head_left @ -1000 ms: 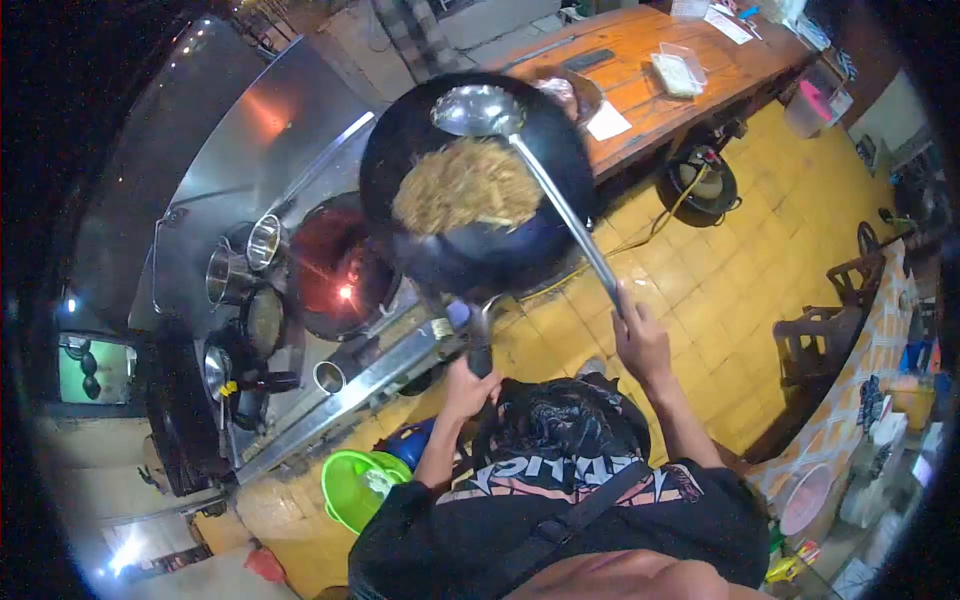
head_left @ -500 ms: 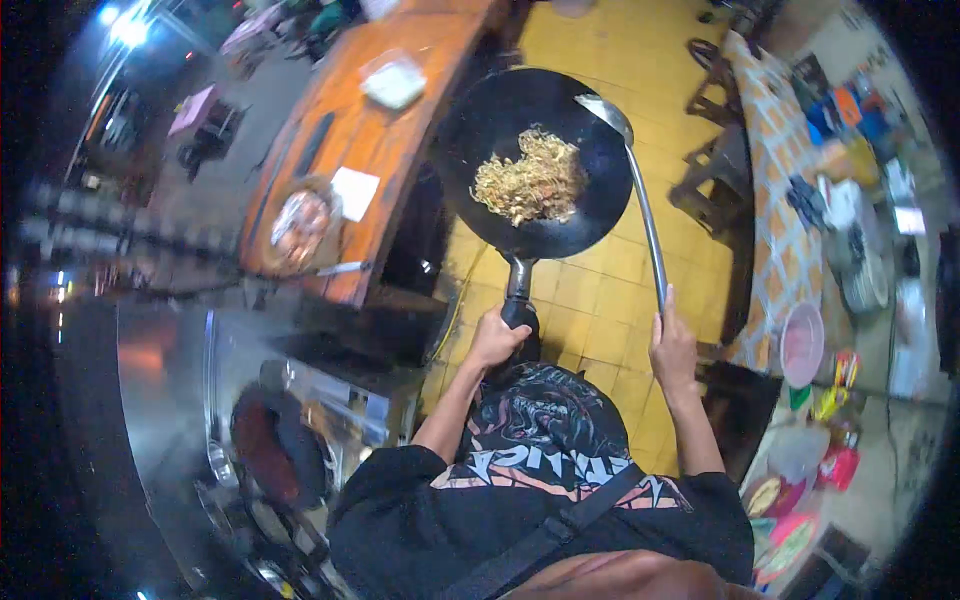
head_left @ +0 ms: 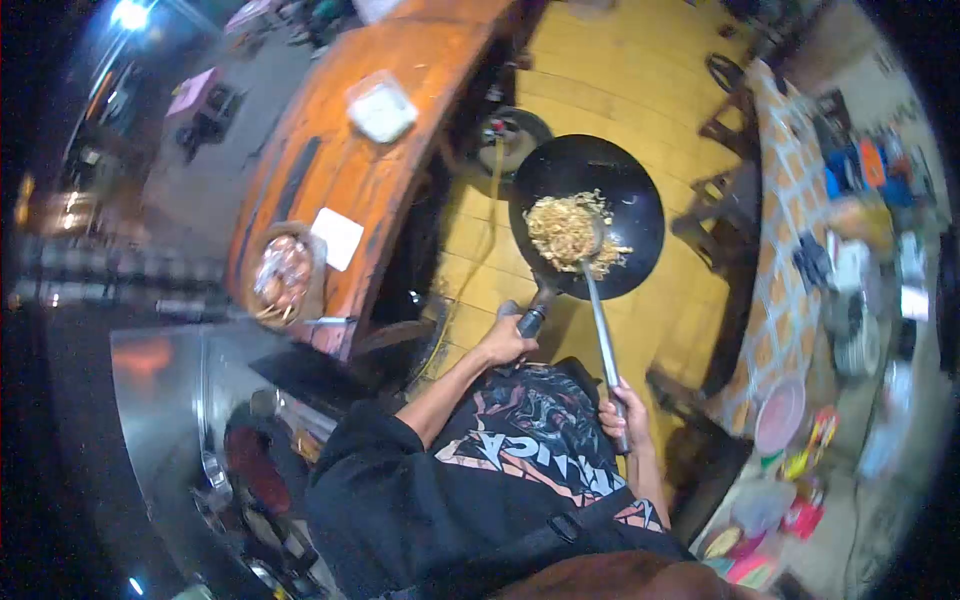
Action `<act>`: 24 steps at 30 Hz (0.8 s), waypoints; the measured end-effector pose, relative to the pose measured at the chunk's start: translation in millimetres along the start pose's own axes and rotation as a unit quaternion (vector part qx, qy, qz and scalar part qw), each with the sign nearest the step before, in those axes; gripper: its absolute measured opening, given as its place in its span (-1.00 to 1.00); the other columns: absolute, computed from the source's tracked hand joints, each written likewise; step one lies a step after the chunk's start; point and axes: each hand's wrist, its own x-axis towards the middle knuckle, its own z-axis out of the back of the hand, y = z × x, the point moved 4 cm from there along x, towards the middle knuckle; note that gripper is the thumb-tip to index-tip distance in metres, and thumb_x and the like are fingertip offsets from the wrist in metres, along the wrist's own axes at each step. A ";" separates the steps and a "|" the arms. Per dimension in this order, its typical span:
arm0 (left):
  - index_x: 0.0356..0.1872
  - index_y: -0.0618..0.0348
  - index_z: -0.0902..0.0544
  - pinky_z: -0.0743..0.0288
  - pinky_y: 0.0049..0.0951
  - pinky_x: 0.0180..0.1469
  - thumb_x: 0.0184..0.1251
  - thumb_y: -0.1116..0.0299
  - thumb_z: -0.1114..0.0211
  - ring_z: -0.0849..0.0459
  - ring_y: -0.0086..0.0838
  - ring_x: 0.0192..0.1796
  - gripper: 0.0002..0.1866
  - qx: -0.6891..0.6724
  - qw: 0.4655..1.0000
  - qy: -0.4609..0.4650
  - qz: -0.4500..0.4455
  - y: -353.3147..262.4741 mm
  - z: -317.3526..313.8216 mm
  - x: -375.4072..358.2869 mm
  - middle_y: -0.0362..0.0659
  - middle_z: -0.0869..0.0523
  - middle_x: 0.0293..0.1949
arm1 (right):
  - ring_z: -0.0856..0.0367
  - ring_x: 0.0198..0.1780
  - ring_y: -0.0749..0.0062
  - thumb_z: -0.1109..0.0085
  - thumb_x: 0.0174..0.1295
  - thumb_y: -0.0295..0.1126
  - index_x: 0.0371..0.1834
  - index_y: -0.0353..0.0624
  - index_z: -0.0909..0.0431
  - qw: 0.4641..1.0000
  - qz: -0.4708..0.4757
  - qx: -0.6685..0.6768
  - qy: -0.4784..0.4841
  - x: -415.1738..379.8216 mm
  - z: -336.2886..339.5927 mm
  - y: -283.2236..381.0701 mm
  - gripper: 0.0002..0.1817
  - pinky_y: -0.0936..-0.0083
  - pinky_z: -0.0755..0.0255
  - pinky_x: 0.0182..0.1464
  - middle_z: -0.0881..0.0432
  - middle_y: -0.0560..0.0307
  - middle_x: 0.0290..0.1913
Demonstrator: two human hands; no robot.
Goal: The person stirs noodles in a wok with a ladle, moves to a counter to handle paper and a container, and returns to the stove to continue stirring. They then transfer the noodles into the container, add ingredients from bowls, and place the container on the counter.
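Left hand [head_left: 510, 340]: fingers closed around wok handle [head_left: 533, 320]. Right hand [head_left: 625, 412]: fingers closed around ladle [head_left: 603, 340]. Noodles [head_left: 560, 230] lie in wok [head_left: 635, 220], beyond all fingers.

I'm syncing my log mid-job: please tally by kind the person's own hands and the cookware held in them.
Hands: 2, the left hand and the right hand
Wok: 1, held by its handle
Ladle: 1
Total: 4
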 end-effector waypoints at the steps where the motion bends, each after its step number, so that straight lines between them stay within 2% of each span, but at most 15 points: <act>1: -0.23 0.38 -0.45 -0.45 -0.41 -0.58 0.01 0.44 -0.33 -0.57 -0.47 -0.64 -0.67 -0.032 0.999 -0.012 -0.017 -3.8 6.5 -1.4 -0.15 -0.57 -0.65 | -0.19 -0.76 0.71 0.17 0.32 -0.34 0.37 0.20 -0.10 1.000 0.008 -0.011 -0.008 0.1 -9.0 11.5 -0.48 0.76 -0.13 -0.81 -0.31 0.24 -0.56; 2: -0.29 0.34 -0.45 -0.44 -0.42 -0.59 0.00 0.43 -0.32 -0.56 -0.47 -0.65 -0.71 -0.055 0.998 -0.018 0.017 -26.6 13.2 -15.2 -0.15 -0.58 -0.64 | -0.19 -0.76 0.71 0.15 0.31 -0.35 0.37 0.20 -0.10 0.999 0.001 -0.034 0.016 -0.4 -19.0 24.7 -0.47 0.76 -0.14 -0.81 -0.31 0.23 -0.56; 6: -0.32 0.30 -0.46 -0.42 -0.41 -0.58 -0.03 0.43 -0.29 -0.54 -0.49 -0.65 -0.75 -0.060 0.988 -0.141 -0.022 -37.6 36.0 -25.5 -0.18 -0.56 -0.65 | -0.18 -0.77 0.70 0.09 0.25 -0.39 0.35 0.08 -0.12 0.990 0.018 -0.133 0.051 8.1 -71.2 80.6 -0.44 0.75 -0.12 -0.83 -0.31 0.20 -0.57; 7: -0.32 0.29 -0.46 -0.42 -0.40 -0.57 -0.03 0.43 -0.29 -0.54 -0.49 -0.65 -0.74 -0.069 0.987 -0.141 -0.027 -23.8 36.2 -54.5 -0.19 -0.55 -0.66 | -0.18 -0.78 0.70 0.07 0.24 -0.38 0.35 0.05 -0.11 0.991 0.028 -0.121 0.055 0.8 -65.9 51.4 -0.43 0.75 -0.11 -0.84 -0.31 0.20 -0.57; 11: -0.29 0.33 -0.46 -0.41 -0.45 -0.59 0.00 0.45 -0.26 -0.52 -0.54 -0.67 -0.74 -0.081 0.959 -0.270 -0.005 -49.2 69.4 -84.5 -0.21 -0.54 -0.68 | -0.18 -0.78 0.70 0.08 0.23 -0.39 0.40 -0.01 -0.04 0.972 0.030 -0.169 0.161 34.6 -149.9 98.2 -0.38 0.76 -0.11 -0.87 -0.32 0.18 -0.55; 13: -0.29 0.34 -0.46 -0.42 -0.46 -0.60 0.01 0.44 -0.27 -0.54 -0.55 -0.67 -0.74 -0.121 0.940 -0.318 -0.027 -45.6 81.5 -88.4 -0.20 -0.55 -0.67 | -0.19 -0.77 0.72 0.09 0.25 -0.41 0.39 -0.03 -0.05 0.962 -0.003 -0.123 0.242 50.9 -196.6 110.5 -0.40 0.78 -0.10 -0.87 -0.33 0.18 -0.55; 14: -0.30 0.33 -0.46 -0.43 -0.46 -0.62 0.01 0.44 -0.27 -0.56 -0.55 -0.66 -0.75 -0.092 0.939 -0.331 0.005 -42.8 87.4 -98.7 -0.19 -0.57 -0.66 | -0.20 -0.75 0.73 0.09 0.25 -0.41 0.35 -0.04 -0.10 0.963 -0.013 -0.078 0.256 63.3 -198.2 105.2 -0.44 0.79 -0.11 -0.86 -0.33 0.19 -0.53; 15: -0.31 0.32 -0.44 -0.45 -0.45 -0.63 0.01 0.45 -0.27 -0.57 -0.54 -0.66 -0.75 -0.116 0.926 -0.359 -0.013 -51.8 95.7 -100.3 -0.17 -0.57 -0.66 | -0.21 -0.73 0.74 0.10 0.26 -0.42 0.30 -0.05 -0.15 0.954 -0.023 -0.082 0.287 79.5 -223.6 116.3 -0.49 0.79 -0.11 -0.86 -0.34 0.19 -0.52; 17: -0.31 0.30 -0.42 -0.47 -0.44 -0.63 0.02 0.47 -0.27 -0.55 -0.53 -0.67 -0.76 -0.115 0.907 -0.405 -0.026 -43.1 117.5 -104.2 -0.16 -0.56 -0.66 | -0.22 -0.69 0.76 0.09 0.26 -0.41 0.09 -0.05 -0.26 0.946 -0.044 -0.072 0.312 111.2 -263.1 122.1 -0.68 0.81 -0.14 -0.82 -0.34 0.21 -0.49; 18: -0.32 0.29 -0.41 -0.47 -0.43 -0.63 0.04 0.48 -0.27 -0.53 -0.54 -0.68 -0.77 -0.132 0.900 -0.415 -0.009 -49.5 123.9 -112.4 -0.18 -0.54 -0.66 | -0.23 -0.67 0.76 0.08 0.26 -0.41 -0.01 -0.04 -0.26 0.942 -0.044 -0.081 0.324 126.7 -279.2 124.5 -0.75 0.81 -0.15 -0.79 -0.34 0.21 -0.47; 19: -0.34 0.27 -0.41 -0.44 -0.44 -0.64 0.05 0.48 -0.28 -0.51 -0.55 -0.69 -0.78 -0.179 0.886 -0.426 -0.044 -54.7 127.6 -120.7 -0.20 -0.53 -0.68 | -0.23 -0.66 0.75 0.07 0.25 -0.41 -0.10 -0.03 -0.26 0.936 -0.044 -0.089 0.338 142.7 -294.4 124.7 -0.82 0.81 -0.16 -0.76 -0.35 0.21 -0.46; 20: -0.35 0.26 -0.42 -0.42 -0.45 -0.65 0.06 0.48 -0.29 -0.50 -0.55 -0.70 -0.79 -0.152 0.881 -0.448 -0.034 -54.8 133.7 -127.1 -0.21 -0.53 -0.68 | -0.23 -0.66 0.73 0.07 0.24 -0.44 -0.15 -0.04 -0.26 0.938 -0.031 -0.112 0.326 158.6 -308.6 123.6 -0.85 0.79 -0.17 -0.73 -0.35 0.20 -0.46; 21: -0.36 0.26 -0.42 -0.41 -0.45 -0.65 0.06 0.49 -0.29 -0.50 -0.55 -0.70 -0.80 -0.114 0.881 -0.458 -0.004 -40.0 132.7 -162.6 -0.22 -0.52 -0.69 | -0.24 -0.66 0.72 0.07 0.23 -0.46 -0.21 -0.04 -0.25 0.947 -0.021 -0.114 0.300 161.9 -306.0 94.3 -0.88 0.78 -0.18 -0.71 -0.35 0.20 -0.47; 23: -0.38 0.24 -0.43 -0.38 -0.47 -0.66 0.06 0.49 -0.28 -0.50 -0.54 -0.70 -0.81 -0.147 0.864 -0.481 -0.022 -22.7 141.2 -172.3 -0.21 -0.53 -0.70 | -0.26 -0.65 0.67 0.09 0.20 -0.50 -0.30 -0.08 -0.27 0.953 -0.015 -0.127 0.276 211.4 -320.0 80.7 -0.93 0.73 -0.19 -0.67 -0.37 0.19 -0.50; 24: -0.41 0.23 -0.43 -0.38 -0.46 -0.65 0.05 0.49 -0.29 -0.50 -0.54 -0.70 -0.82 -0.140 0.851 -0.506 -0.022 -1.3 146.5 -176.1 -0.21 -0.54 -0.69 | -0.28 -0.64 0.64 0.10 0.17 -0.54 -0.39 -0.09 -0.27 0.948 0.033 -0.198 0.248 224.7 -326.3 73.4 -0.93 0.71 -0.19 -0.66 -0.38 0.18 -0.52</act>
